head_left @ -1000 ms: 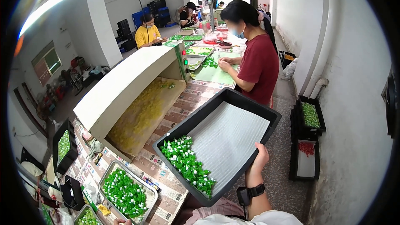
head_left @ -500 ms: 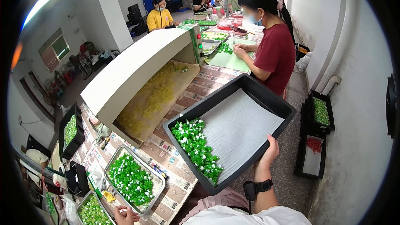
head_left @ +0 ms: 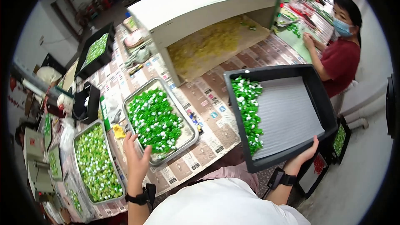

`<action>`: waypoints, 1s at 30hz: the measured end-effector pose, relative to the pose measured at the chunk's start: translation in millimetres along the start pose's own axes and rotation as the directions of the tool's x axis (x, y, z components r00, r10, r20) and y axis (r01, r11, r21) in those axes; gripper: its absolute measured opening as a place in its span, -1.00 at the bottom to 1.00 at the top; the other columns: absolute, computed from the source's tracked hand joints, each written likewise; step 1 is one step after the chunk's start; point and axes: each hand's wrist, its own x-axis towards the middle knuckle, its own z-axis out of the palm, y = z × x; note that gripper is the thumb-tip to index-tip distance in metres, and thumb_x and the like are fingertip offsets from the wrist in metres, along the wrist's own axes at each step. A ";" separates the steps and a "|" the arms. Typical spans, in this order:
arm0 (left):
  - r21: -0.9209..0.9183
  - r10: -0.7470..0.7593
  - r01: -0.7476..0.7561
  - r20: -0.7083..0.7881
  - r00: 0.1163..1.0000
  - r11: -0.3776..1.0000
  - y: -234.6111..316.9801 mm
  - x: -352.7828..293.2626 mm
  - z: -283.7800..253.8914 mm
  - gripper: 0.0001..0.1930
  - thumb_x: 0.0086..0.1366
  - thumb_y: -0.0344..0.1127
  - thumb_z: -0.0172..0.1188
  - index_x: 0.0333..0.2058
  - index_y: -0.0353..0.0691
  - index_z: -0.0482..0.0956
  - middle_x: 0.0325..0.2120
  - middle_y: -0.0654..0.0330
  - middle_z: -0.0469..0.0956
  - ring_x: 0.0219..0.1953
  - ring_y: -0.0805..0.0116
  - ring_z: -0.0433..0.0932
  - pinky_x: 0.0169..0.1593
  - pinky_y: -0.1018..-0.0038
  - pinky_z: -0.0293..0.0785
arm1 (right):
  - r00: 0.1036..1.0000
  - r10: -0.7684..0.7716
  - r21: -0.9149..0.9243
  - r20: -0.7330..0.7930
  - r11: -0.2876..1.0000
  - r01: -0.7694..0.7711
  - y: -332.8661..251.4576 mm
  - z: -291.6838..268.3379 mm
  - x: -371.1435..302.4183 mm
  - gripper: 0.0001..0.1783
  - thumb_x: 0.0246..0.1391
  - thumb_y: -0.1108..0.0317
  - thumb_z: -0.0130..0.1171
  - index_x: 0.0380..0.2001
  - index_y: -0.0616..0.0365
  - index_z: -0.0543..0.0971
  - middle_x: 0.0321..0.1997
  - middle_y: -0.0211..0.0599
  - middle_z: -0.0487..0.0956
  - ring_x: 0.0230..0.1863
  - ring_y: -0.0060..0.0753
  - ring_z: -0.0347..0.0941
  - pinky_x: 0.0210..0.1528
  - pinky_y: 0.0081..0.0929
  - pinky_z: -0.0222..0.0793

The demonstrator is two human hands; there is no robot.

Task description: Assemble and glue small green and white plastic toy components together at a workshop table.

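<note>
My right hand (head_left: 306, 153) grips the near right edge of a black plastic tray (head_left: 275, 161), which is held tilted beyond the table's edge. Small green pieces with white tips (head_left: 248, 112) are heaped along the tray's left side, and a pale ribbed liner (head_left: 291, 112) covers the rest. My left hand (head_left: 136, 158), empty with fingers spread, is at the near left corner of a metal tray (head_left: 180, 104); whether it touches the rim I cannot tell. A pile of similar green and white pieces (head_left: 154, 116) fills most of that metal tray.
Behind the metal tray stands a white arched machine (head_left: 204, 6) with yellowish pieces (head_left: 204, 46) on its belt. Another metal tray of lighter green pieces (head_left: 98, 162) lies left. A black bin (head_left: 106, 54) stands farther back. A masked co-worker (head_left: 341, 66) sits at the right.
My view has turned left and down. My left hand has risen beside the metal tray with its fingers spreading. The black tray stays in my right hand, now turned somewhat.
</note>
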 end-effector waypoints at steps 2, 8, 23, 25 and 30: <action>0.111 0.004 -0.031 0.238 0.971 0.993 -15.5 2.8 14.5 -0.18 0.13 -0.10 0.28 0.21 -0.40 0.06 0.27 -0.23 -0.10 0.32 -0.13 -0.12 0.33 0.14 -0.12 | 0.998 0.051 -0.007 0.044 0.999 -0.051 -5.1 19.7 -27.7 -0.39 0.07 0.05 -0.02 0.04 0.33 0.38 0.12 -0.22 0.38 0.07 -0.23 0.32 0.13 -0.40 0.18; 0.230 -0.117 0.032 0.366 0.923 0.973 -6.3 6.9 22.7 0.07 0.07 0.17 0.24 0.27 -0.44 -0.15 0.30 -0.26 -0.28 0.36 -0.15 -0.28 0.32 -0.02 -0.25 | 0.999 0.029 -0.082 0.014 0.996 -0.028 9.0 26.5 -37.5 -0.37 0.06 0.03 -0.02 0.07 0.32 0.36 0.18 -0.15 0.33 0.12 -0.15 0.28 0.15 -0.32 0.17; 0.174 0.035 -0.120 0.427 0.904 0.977 7.2 34.2 33.1 0.06 0.03 0.22 0.25 0.29 -0.31 -0.09 0.30 -0.25 -0.24 0.35 -0.23 -0.26 0.31 -0.08 -0.20 | 1.000 -0.006 -0.157 0.022 0.988 0.010 20.3 38.7 -32.2 -0.33 0.03 0.01 0.00 0.06 0.36 0.36 0.19 -0.13 0.32 0.13 -0.14 0.26 0.15 -0.32 0.14; 0.207 0.027 -0.136 0.454 0.890 0.969 11.3 33.0 36.3 0.07 0.02 0.23 0.24 0.29 -0.30 -0.09 0.30 -0.25 -0.24 0.35 -0.22 -0.26 0.31 -0.09 -0.22 | 0.999 -0.015 -0.167 0.037 0.986 0.021 21.3 40.9 -34.4 -0.33 0.04 0.00 0.00 0.06 0.36 0.36 0.19 -0.13 0.31 0.14 -0.14 0.25 0.15 -0.32 0.14; 0.166 0.089 -0.188 0.475 0.875 0.968 16.7 38.0 44.7 0.09 0.01 0.28 0.22 0.29 -0.32 -0.10 0.31 -0.19 -0.22 0.36 -0.18 -0.27 0.30 -0.12 -0.29 | 1.000 -0.025 -0.167 -0.002 0.986 0.024 22.7 43.0 -36.2 -0.34 0.05 0.01 -0.01 0.06 0.37 0.36 0.19 -0.11 0.31 0.13 -0.14 0.25 0.14 -0.32 0.14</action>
